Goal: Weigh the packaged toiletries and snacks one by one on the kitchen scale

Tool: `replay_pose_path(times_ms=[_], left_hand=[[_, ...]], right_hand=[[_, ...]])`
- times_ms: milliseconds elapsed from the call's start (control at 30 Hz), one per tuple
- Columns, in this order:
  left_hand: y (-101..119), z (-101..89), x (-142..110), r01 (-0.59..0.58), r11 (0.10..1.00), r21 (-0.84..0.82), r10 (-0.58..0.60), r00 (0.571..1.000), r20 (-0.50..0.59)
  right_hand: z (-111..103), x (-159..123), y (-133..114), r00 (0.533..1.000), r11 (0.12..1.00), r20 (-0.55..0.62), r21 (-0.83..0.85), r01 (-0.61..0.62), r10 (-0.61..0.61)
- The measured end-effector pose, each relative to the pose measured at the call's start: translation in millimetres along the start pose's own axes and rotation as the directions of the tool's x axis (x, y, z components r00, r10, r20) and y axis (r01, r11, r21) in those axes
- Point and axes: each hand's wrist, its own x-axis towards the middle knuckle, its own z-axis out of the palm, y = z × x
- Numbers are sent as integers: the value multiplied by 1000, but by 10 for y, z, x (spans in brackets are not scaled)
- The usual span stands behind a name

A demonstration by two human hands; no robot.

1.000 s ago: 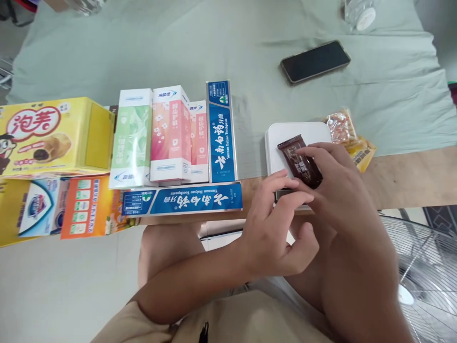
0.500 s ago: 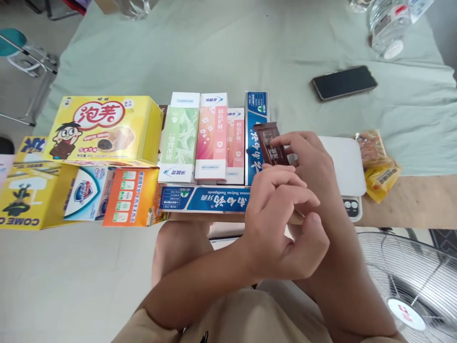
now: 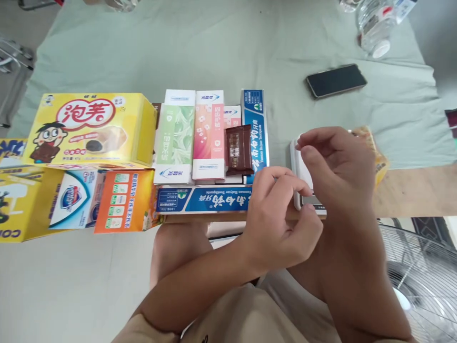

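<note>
A brown wrapped snack (image 3: 238, 150) lies across a pink toothpaste box (image 3: 233, 113) and an upright-running blue toothpaste box (image 3: 253, 112). Along the front edge lies another blue toothpaste box (image 3: 203, 199). My left hand (image 3: 278, 216) hovers by its right end, fingers loosely curled and apart, holding nothing. My right hand (image 3: 337, 166) is raised over a white kitchen scale (image 3: 297, 164), thumb and fingers apart with nothing between them. It hides much of the scale. Left of the snack are a larger pink box (image 3: 209, 136) and a green-and-white box (image 3: 177, 136).
A yellow cream puff box (image 3: 89, 131) stands at left, with an orange box (image 3: 119, 202), a white-and-blue soap box (image 3: 73, 199) and a yellow box (image 3: 26, 200) before it. Behind are a phone (image 3: 336, 81) and a clear bottle (image 3: 376, 28). A fan (image 3: 421, 267) stands at lower right.
The brown snack has been let go and now lies further left on the boxes. My right hand has moved right, over the scale. My left hand has barely moved.
</note>
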Motion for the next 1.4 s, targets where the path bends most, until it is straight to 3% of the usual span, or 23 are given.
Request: replay_pose_path(times_ms=[133, 233, 367, 467, 600, 700, 800, 933, 1033, 1067, 1133, 1233, 1400], left_hand=[[13, 251, -56, 35, 997, -71, -27, 994, 104], [10, 519, -125, 84, 984, -157, -51, 979, 199], [-19, 866, -167, 118, 960, -252, -39, 953, 299], [-49, 1057, -140, 142, 954, -265, -46, 939, 340], [-84, 1198, -100, 144, 949, -281, -35, 933, 359], [-112, 1233, -92, 140, 942, -305, -22, 932, 361], [-135, 1221, -80, 155, 940, -304, -39, 934, 356], [-125, 1158, -45, 130, 952, -276, -33, 943, 330], [-94, 1079, -18, 95, 971, -220, -26, 955, 295], [-86, 1048, -12, 85, 979, -186, -30, 959, 282], [-83, 985, -8, 56, 995, -83, -34, 968, 247], [-114, 911, -24, -2, 992, 127, -22, 982, 189], [-176, 847, -89, 53, 922, 385, -128, 977, 173]], right_hand=[[-281, -49, 245, 980, 1000, -200, -7, 23, -24], [-530, -33, 477, 953, 991, -296, -100, -88, 55], [-806, 92, 827, 922, 917, -349, -287, -276, 168], [-891, 228, 1078, 892, 865, -402, -349, -360, 208], [-905, 336, 1220, 890, 835, -336, -352, -423, 309], [-909, 351, 1216, 894, 816, -278, -376, -439, 352], [-914, 351, 1239, 897, 836, -297, -350, -422, 328], [-904, 346, 1258, 920, 936, -375, -269, -228, 116], [-863, 302, 1151, 868, 982, -495, -178, -65, -32], [-839, 273, 1098, 862, 992, -505, -128, -13, -53], [-779, 202, 991, 896, 999, -442, -14, 45, -47], [-686, 101, 887, 957, 999, -289, 45, 7, 6], [-639, 79, 864, 944, 985, -311, -90, -144, 110]])
